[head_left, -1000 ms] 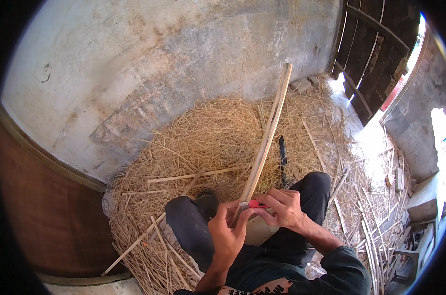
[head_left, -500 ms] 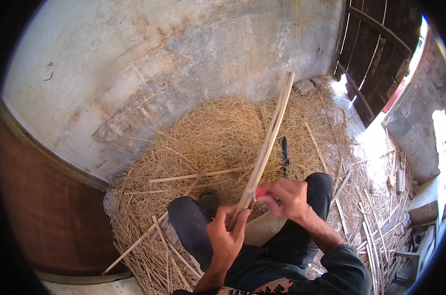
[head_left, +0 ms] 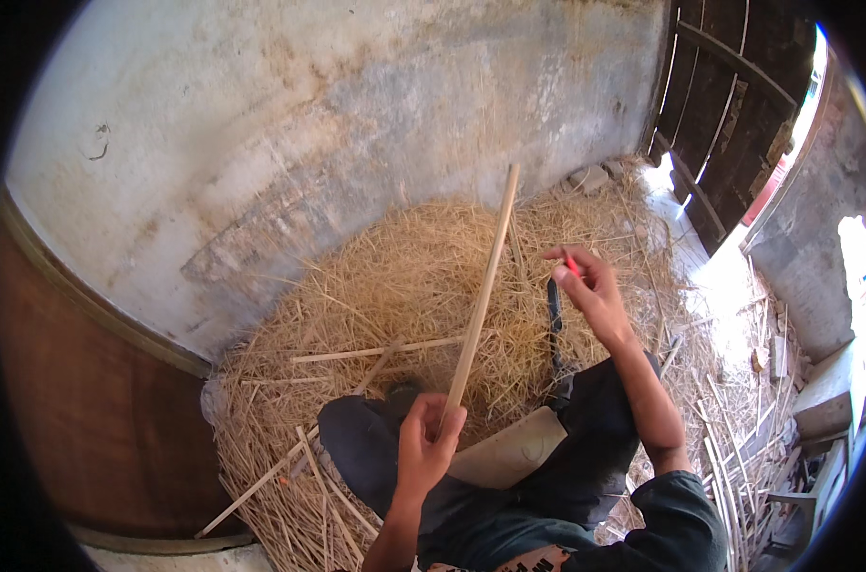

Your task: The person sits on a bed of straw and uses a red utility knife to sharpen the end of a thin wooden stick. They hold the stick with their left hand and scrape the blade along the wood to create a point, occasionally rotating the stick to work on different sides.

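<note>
My left hand (head_left: 425, 448) is closed round the lower end of a long pale split-wood strip (head_left: 484, 291), which points up and away, leaning slightly to the right. Apart from the strip, to its right, my right hand (head_left: 595, 294) is raised and pinches a small red thing (head_left: 570, 261); its exact kind is too small to make out. Just below and left of that hand, a dark long blade-like tool (head_left: 554, 319) stands among the straw. A pale beige pad (head_left: 509, 448) lies across my lap between my dark-trousered legs.
Straw-like shavings (head_left: 395, 257) cover the floor up to the stained wall (head_left: 433, 105). Several loose strips (head_left: 252, 491) lie at left and right. A brown panel (head_left: 99, 391) is at the left, a dark plank door (head_left: 729, 105) at the upper right. Stone blocks (head_left: 588, 177) sit by the wall.
My right hand has moved up and away from the strip with the red thing. The strip has tipped leftward and turned in my left hand, its top end now lower.
</note>
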